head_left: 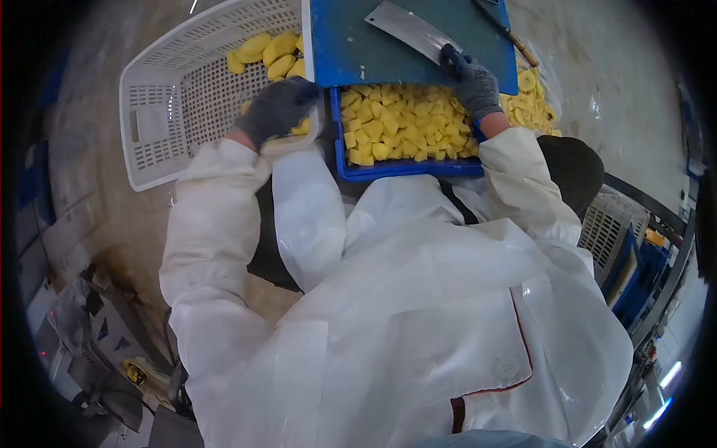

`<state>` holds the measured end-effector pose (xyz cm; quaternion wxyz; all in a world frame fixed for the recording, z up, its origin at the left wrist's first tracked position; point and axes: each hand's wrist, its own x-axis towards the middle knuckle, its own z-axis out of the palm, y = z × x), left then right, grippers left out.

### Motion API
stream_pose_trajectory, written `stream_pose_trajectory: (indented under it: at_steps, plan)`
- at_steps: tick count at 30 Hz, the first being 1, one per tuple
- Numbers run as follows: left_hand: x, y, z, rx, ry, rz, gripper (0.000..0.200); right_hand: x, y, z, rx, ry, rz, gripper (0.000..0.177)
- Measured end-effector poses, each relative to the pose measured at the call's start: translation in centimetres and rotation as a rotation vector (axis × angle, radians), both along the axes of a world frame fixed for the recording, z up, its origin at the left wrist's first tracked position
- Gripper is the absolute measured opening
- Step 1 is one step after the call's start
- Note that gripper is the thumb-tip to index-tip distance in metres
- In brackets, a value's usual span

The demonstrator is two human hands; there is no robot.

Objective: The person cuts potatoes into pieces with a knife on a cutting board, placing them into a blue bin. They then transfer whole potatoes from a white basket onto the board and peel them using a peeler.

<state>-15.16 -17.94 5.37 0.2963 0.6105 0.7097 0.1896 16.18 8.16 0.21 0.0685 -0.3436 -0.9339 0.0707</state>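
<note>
My left hand (278,109), in a dark grey glove and slightly blurred, is over the near right edge of a white perforated basket (149,149). Its fingers point right, and what they hold, if anything, is hidden. Peeled yellow potatoes (278,49) lie in the basket. My right hand (476,84), also gloved, is closed round the handle end of a cleaver (413,30). The broad blade extends up and left over a blue-green cutting board (340,46). Below the board, a blue tray (407,173) holds many yellow cubes (403,123).
A knife with a wooden handle (524,51) lies across the board's right edge. Yellow slices (525,104) are heaped right of the tray, beside clear plastic. Another pale crate (603,228) stands at the right, near blue containers. Equipment (123,328) is at the lower left.
</note>
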Motion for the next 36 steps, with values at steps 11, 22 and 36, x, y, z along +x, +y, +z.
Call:
stream_pose_trajectory:
  at_steps: [11, 22, 36]
  plan:
    - [21.0, 2.7, -12.6, -0.208, 0.261, 0.049, 0.056, 0.4, -0.8, -0.3, -0.065, 0.153, 0.068, 0.06]
    - [20.1, -1.0, -1.9, -0.09, -0.218, -0.282, 0.039, 1.4, 0.0, -1.0, -0.099, 0.242, 0.075, 0.057]
    - [-7.1, -6.0, 9.5, -0.082, -0.129, 0.37, 0.038, -2.4, 0.8, 1.8, 0.196, 0.244, 0.089, 0.025]
